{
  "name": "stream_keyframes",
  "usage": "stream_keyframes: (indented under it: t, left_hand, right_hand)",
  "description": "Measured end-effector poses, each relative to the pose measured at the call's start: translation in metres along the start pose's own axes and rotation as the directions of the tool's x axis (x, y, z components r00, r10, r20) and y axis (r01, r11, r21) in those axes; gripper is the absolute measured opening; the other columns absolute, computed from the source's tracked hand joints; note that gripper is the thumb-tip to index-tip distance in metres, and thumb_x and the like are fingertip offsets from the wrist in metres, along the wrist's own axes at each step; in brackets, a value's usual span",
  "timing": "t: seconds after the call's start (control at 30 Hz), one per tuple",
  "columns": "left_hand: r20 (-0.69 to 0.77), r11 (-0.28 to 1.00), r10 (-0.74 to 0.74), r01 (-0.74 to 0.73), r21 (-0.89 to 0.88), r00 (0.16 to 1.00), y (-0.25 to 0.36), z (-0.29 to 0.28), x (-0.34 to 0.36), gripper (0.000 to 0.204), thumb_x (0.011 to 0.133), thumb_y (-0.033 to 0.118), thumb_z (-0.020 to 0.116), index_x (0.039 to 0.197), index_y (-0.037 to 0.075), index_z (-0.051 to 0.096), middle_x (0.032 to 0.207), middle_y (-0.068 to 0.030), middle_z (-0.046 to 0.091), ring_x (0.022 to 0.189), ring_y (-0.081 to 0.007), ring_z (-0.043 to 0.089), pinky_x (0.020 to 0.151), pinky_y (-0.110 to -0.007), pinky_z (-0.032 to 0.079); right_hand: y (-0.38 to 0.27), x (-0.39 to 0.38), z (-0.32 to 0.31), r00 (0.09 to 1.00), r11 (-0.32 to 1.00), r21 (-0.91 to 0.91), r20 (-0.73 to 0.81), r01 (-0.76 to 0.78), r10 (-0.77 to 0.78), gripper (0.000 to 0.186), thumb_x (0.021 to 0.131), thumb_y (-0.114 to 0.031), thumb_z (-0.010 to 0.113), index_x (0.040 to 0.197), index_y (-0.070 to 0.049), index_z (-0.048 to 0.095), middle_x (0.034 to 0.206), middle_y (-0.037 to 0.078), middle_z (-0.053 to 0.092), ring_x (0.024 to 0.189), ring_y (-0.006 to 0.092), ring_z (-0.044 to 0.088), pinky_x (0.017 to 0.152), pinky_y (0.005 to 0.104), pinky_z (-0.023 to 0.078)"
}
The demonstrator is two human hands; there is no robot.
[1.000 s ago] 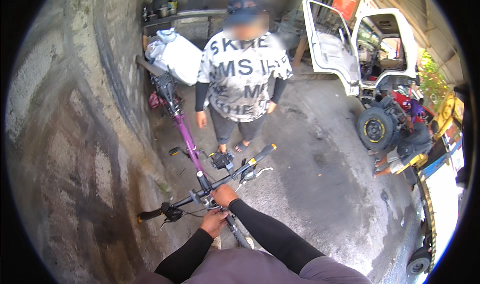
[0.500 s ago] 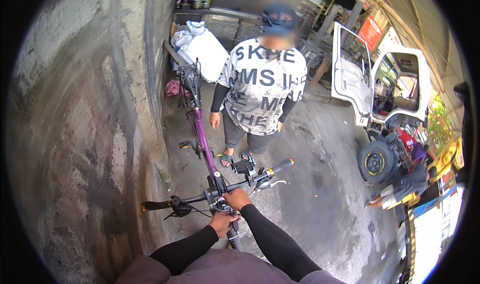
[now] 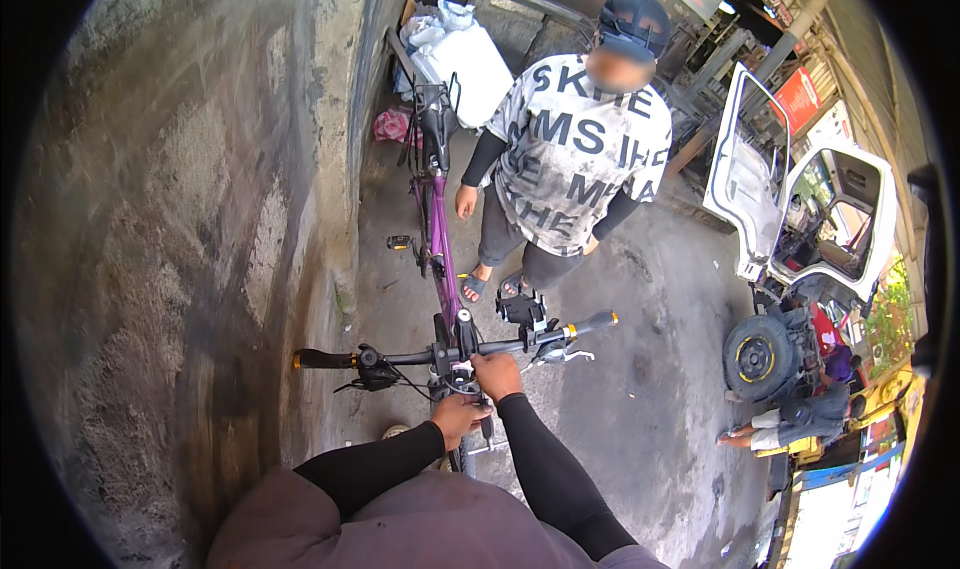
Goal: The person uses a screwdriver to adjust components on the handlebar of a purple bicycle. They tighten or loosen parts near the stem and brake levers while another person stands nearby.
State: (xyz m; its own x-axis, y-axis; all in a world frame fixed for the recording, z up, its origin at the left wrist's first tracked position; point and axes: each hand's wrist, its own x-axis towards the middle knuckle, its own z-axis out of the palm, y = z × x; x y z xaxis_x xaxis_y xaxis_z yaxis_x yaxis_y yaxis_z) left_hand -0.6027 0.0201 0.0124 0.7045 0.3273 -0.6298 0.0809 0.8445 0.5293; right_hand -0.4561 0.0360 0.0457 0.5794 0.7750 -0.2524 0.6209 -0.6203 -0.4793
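Note:
A purple bicycle stands in front of me, its handlebar toward me and its saddle at the far end. At the front of the bike, just below the stem, my right hand has its fingers curled in by the cables. Slightly nearer and to the left, my left hand is closed, fingertips pinched together. A short dark rod-like piece shows beside its fingertips. What either hand grips is hidden by the fingers. The front tyre shows partly beneath my hands.
A rough concrete wall runs along the left. Beyond the bike stands a person in a patterned shirt, near a white sack. At right are a white truck cab, a large wheel and a seated person.
The view has shifted, so the bike, person and truck appear farther right. Both hands stay at the front of the bike, with little change in their grip.

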Motion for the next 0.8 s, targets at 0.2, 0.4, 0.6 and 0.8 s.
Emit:
stream_keyframes:
  t: [0.2,0.4,0.6,0.8]
  left_hand:
    - [0.133,0.983,0.025,0.000,-0.183,0.991,-0.008,-0.001,0.006,0.022,0.105,0.011,0.060,0.125,0.005,0.061,0.117,-0.0025,0.066,0.110,-0.0182,0.064,0.103,-0.041,0.049]
    - [0.012,0.988,0.050,-0.048,-0.147,0.999,-0.010,0.010,0.005,0.023,0.104,0.009,0.058,0.127,0.003,0.058,0.119,-0.0044,0.065,0.114,-0.0198,0.062,0.103,-0.042,0.050]
    - [0.047,0.981,0.016,-0.007,-0.192,0.999,-0.006,0.005,0.003,0.024,0.101,0.004,0.064,0.125,0.001,0.059,0.115,-0.0060,0.066,0.103,-0.0185,0.065,0.097,-0.039,0.053]
    - [0.005,0.991,0.090,-0.089,-0.100,0.996,-0.003,0.014,-0.002,0.023,0.098,0.001,0.069,0.119,-0.001,0.059,0.104,-0.0089,0.067,0.087,-0.0188,0.068,0.079,-0.034,0.059]
  right_hand:
    - [-0.031,-0.014,-0.020,0.996,0.982,-0.169,-0.044,-0.084,0.078,0.043,0.092,-0.046,0.068,0.100,-0.006,0.081,0.105,0.026,0.076,0.101,0.0444,0.073,0.092,0.0515,0.057]
    - [-0.038,-0.019,-0.026,0.997,0.980,-0.186,-0.050,-0.074,0.066,0.044,0.092,-0.044,0.066,0.099,-0.003,0.080,0.104,0.026,0.076,0.100,0.0440,0.074,0.092,0.0518,0.058]
    - [-0.046,-0.016,-0.027,0.995,0.963,-0.255,-0.058,-0.091,0.079,0.042,0.089,-0.043,0.067,0.097,-0.003,0.079,0.100,0.025,0.076,0.097,0.0435,0.074,0.088,0.0520,0.058]
    - [-0.043,-0.017,-0.032,0.998,0.984,-0.170,-0.019,-0.056,0.054,0.040,0.089,-0.041,0.065,0.101,-0.005,0.079,0.103,0.025,0.076,0.099,0.0436,0.074,0.090,0.0520,0.058]
